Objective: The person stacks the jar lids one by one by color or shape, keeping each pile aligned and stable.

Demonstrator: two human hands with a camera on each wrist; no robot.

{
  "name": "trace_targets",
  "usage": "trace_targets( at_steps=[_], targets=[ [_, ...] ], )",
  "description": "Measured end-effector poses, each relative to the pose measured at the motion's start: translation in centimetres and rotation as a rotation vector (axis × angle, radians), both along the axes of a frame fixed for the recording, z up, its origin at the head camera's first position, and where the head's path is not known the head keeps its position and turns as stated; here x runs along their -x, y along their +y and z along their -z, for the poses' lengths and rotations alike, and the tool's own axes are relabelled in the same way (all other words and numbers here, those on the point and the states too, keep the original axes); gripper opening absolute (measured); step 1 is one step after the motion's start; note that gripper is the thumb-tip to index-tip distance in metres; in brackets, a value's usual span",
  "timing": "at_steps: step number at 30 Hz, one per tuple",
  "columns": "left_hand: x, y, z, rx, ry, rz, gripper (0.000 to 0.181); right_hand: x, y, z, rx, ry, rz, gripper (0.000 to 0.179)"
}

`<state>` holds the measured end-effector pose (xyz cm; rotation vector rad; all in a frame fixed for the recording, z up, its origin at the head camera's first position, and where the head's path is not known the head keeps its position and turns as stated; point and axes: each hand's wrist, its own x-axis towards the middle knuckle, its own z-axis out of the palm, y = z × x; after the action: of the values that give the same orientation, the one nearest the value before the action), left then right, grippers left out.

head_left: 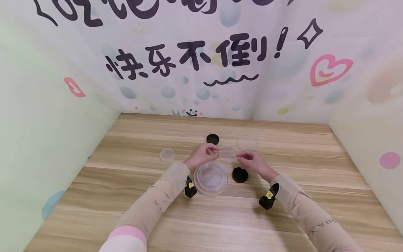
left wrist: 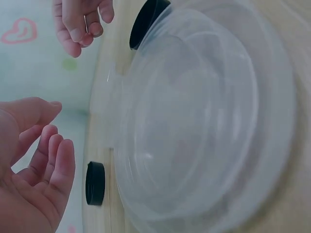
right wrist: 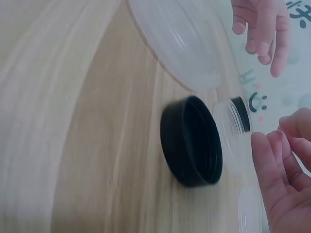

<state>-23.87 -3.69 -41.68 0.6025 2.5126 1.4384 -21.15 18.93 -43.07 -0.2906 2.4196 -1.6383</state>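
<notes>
A clear round plastic piece like a lid or shallow dish (head_left: 227, 154) lies on the table between the two hands. My left hand (head_left: 203, 155) hovers at its left edge, thumb and fingers loosely bent, with a gap between them in the left wrist view. At its right edge is my right hand (head_left: 254, 161), fingers relaxed and nothing visible between them in the right wrist view. Nearer the body, below the left hand, several clear round dishes (head_left: 211, 177) sit nested or stacked. A black round cap (right wrist: 192, 141), its hollow side showing, lies beneath the right hand.
Another black cap (head_left: 212, 139) lies behind the left hand. A large clear disc (head_left: 247, 142) is at the back right, and a smaller clear disc (head_left: 167, 154) off to the left. The wood-grain table (head_left: 220, 224) meets printed cloth walls (head_left: 189, 70) on three sides.
</notes>
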Motion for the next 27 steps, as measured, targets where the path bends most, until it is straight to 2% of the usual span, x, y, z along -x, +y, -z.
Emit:
trace_targets(
  at_steps=[6, 12, 16, 19, 21, 22, 25, 26, 27],
  targets=[
    [0.9, 2.2, -0.3, -0.012, 0.002, 0.02, 0.025, 0.4, 1.5, 0.0, 0.005, 0.009, 0.045, 0.028],
    [1.8, 4.3, -0.6, -0.044, 0.016, 0.0, 0.027, 1.1, 2.6, -0.1, 0.014, 0.027, 0.12, 0.029],
    [2.4, 5.8, -0.3, -0.061, 0.012, -0.024, 0.029, 1.6, 3.4, 0.1, 0.021, 0.01, 0.197, 0.03],
    [3.0, 6.6, 0.4, -0.021, 0.039, -0.057, 0.03, 2.0, 3.9, 0.4, 0.021, 0.019, 0.251, 0.031],
    [5.5, 7.3, 3.9, -0.01, 0.075, -0.064, 0.03, 2.3, 4.1, 0.7, 0.029, 0.032, 0.291, 0.031],
    [7.0, 7.7, 6.1, -0.012, 0.095, -0.066, 0.029, 2.4, 4.2, 0.8, 0.033, 0.037, 0.313, 0.031],
    [12.2, 9.1, 13.4, -0.024, 0.144, -0.073, 0.029, 2.9, 4.4, 1.3, 0.035, 0.038, 0.371, 0.031],
    [14.2, 9.7, 16.2, -0.038, 0.135, -0.072, 0.029, 3.1, 4.4, 1.5, 0.027, 0.039, 0.392, 0.031],
    [15.1, 10.1, 17.3, -0.031, 0.122, -0.084, 0.031, 3.2, 4.5, 1.7, 0.021, 0.035, 0.407, 0.031]
  ],
)
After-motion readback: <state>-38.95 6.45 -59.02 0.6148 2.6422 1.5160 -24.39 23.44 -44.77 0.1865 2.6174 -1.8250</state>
